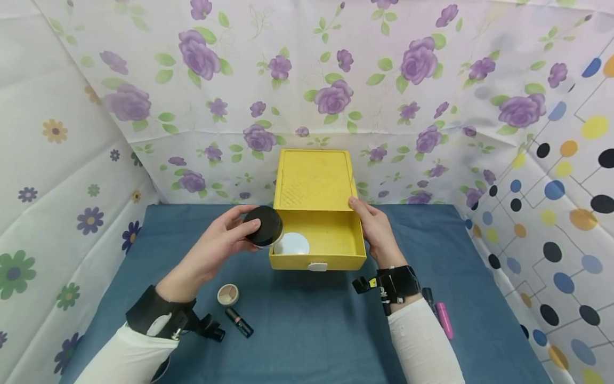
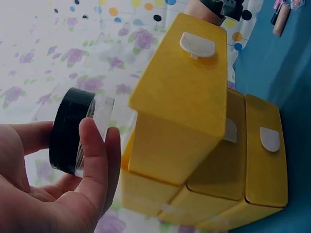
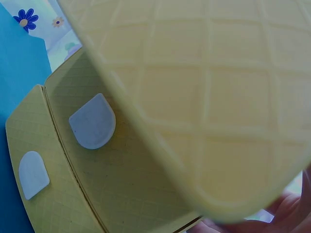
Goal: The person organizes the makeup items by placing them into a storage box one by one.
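My left hand (image 1: pixel 228 233) grips a round jar with a black lid (image 1: pixel 264 226) and a clear base, thumb over the lid. The jar is at the left front corner of a pulled-out yellow drawer (image 1: pixel 336 262), level with its rim in the head view. Inside the drawer, at the left, lies a white round disc (image 1: pixel 294 244). The drawer belongs to a yellow drawer cabinet (image 1: pixel 314 178); its lower drawers (image 2: pixel 266 170) are closed. My right hand (image 1: pixel 381 234) holds the cabinet's right side, thumb on the top's front corner; its other fingers are partly hidden.
Left of the cabinet, a small round palette (image 1: pixel 227 295) and a lipstick (image 1: pixel 239 322) lie on the blue cloth (image 1: pixel 307 330). A pink tube (image 1: pixel 445 321) and a dark tube (image 1: pixel 428 296) lie beside my right forearm. Patterned fabric (image 1: pixel 331 64) hangs behind and at both sides.
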A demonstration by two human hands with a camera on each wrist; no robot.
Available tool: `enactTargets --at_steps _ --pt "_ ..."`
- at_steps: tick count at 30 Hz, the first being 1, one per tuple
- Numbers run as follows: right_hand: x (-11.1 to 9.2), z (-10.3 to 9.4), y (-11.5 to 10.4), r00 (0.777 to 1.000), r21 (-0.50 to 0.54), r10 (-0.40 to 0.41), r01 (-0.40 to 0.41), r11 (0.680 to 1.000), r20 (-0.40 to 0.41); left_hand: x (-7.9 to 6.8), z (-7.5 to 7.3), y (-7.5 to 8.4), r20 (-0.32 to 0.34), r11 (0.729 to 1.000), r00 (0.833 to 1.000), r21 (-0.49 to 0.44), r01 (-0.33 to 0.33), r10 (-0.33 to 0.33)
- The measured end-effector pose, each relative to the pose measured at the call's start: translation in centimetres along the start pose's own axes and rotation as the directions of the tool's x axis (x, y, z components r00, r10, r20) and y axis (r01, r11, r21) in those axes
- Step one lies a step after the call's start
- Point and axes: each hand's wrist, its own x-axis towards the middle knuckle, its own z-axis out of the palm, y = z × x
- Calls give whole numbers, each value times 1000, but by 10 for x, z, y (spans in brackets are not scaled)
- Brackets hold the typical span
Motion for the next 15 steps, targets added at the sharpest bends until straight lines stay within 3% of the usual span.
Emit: enactTargets --at_steps 7,15 --pt "-1 -1 0 1000 0 2 -2 1000 4 14 23 13 65 995 997 86 -51 46" --pt "1 0 0 1000 27 -1 1 1000 8 30 46 17 112 992 993 118 -38 25"
